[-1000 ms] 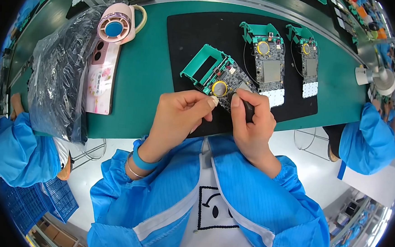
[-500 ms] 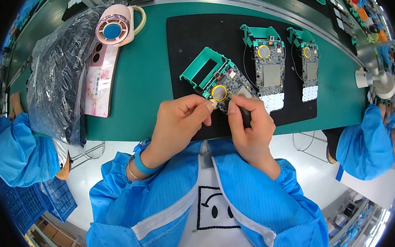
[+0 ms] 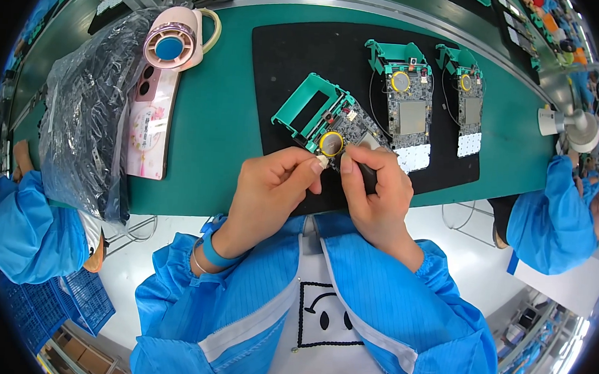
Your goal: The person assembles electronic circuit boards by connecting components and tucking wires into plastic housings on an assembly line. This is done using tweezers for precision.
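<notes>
A circuit board (image 3: pixel 351 125) with a green plastic frame (image 3: pixel 306 105) at its upper end lies tilted on the black mat (image 3: pixel 280 55). On it sits a round coin cell (image 3: pixel 331 144) with a yellow rim. My left hand (image 3: pixel 272 182) is closed in a pinch at the board's near edge, just below the cell. Something small and pale shows at those fingertips, too small to name. Close by on the right, my right hand (image 3: pixel 380 192) is closed around a dark, slim tool (image 3: pixel 368 177), mostly hidden by the fingers; its tip is not clear.
Two similar boards, a middle one (image 3: pixel 410 115) and a right one (image 3: pixel 470 108), lie on the mat. At left are a pink handheld fan (image 3: pixel 175 39), a phone (image 3: pixel 151 126) and a dark plastic bag (image 3: pixel 91 112). A white jointed fixture (image 3: pixel 570 127) stands at right. People in blue sit on either side.
My right hand has shifted slightly left and down, its fingertips nearer the coin cell. My left hand keeps its pinch at nearly the same spot. The boards look unchanged.
</notes>
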Available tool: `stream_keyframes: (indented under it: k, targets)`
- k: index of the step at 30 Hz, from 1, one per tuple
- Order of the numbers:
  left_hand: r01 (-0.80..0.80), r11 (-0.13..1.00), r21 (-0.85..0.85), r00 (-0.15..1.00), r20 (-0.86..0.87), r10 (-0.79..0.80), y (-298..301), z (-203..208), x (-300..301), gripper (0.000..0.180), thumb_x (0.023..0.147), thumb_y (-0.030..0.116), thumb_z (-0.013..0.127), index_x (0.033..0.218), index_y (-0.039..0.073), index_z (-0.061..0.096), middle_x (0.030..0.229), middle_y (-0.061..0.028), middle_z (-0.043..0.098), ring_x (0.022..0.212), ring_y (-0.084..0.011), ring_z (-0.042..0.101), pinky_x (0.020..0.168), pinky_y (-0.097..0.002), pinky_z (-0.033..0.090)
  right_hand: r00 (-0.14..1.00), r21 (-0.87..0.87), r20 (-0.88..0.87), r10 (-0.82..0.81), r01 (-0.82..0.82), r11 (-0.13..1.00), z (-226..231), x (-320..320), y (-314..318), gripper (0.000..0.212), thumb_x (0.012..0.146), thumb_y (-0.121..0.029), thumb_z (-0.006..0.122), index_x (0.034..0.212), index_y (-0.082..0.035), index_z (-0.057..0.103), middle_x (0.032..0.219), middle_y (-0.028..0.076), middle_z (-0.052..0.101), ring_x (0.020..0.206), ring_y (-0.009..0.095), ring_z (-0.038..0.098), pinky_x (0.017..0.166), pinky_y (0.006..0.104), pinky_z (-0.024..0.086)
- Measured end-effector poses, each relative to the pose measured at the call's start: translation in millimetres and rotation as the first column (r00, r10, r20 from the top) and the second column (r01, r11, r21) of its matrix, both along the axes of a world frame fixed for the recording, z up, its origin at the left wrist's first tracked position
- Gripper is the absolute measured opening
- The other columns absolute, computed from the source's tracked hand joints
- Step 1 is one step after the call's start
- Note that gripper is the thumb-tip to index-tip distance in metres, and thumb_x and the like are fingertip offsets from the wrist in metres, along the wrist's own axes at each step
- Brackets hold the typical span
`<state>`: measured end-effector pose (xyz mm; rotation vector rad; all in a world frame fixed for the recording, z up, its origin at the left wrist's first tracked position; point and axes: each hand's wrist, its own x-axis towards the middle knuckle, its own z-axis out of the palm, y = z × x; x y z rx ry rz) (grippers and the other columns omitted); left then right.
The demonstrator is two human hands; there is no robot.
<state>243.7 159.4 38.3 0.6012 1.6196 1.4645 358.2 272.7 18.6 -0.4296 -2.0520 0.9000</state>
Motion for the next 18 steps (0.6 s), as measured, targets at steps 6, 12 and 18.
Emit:
stream_keyframes:
  k: [6, 12, 18]
  targets:
    - [0.001, 0.999, 0.032, 1.0, 0.008, -0.001, -1.0, -0.1, 0.4, 0.018, 0.092, 0.016, 0.058, 0.083, 0.001, 0.064, 0.063, 0.0036, 0.058, 0.052, 0.0004, 0.042, 0.043, -0.018, 0.03, 0.999, 0.016, 0.002, 0.036, -0.036, 0.999, -0.1, -2.6, -0.9, 0.014, 0.083, 0.0, 0.066, 0.095, 0.0, 0.059, 0.067, 0.006, 0.057, 0.055, 0.01, 0.05, 0.049, 0.0226, 0.039]
    - [0.005, 0.999, 0.041, 1.0, -0.02, -0.004, -0.3, -4.4, 0.7, 0.017, 0.092, 0.014, 0.058, 0.085, 0.001, 0.064, 0.065, 0.0024, 0.06, 0.054, 0.0003, 0.044, 0.046, -0.0183, 0.033, 1.0, 0.066, 0.016, 0.019, -0.02, 0.998, 1.1, -5.8, -3.6, 0.013, 0.083, -0.001, 0.066, 0.094, 0.0, 0.059, 0.066, 0.006, 0.056, 0.052, 0.01, 0.048, 0.046, 0.0229, 0.037]
    - [0.007, 0.997, 0.072, 1.0, -0.012, -0.006, 0.6, -5.4, 0.6, 0.017, 0.092, 0.014, 0.058, 0.084, 0.001, 0.063, 0.064, 0.0024, 0.06, 0.053, 0.0003, 0.044, 0.046, -0.0183, 0.033, 0.999, 0.081, 0.03, 0.016, -0.018, 0.997, 2.9, -7.2, -2.3, 0.013, 0.082, 0.0, 0.066, 0.094, 0.0, 0.059, 0.065, 0.007, 0.057, 0.051, 0.011, 0.049, 0.046, 0.0241, 0.038]
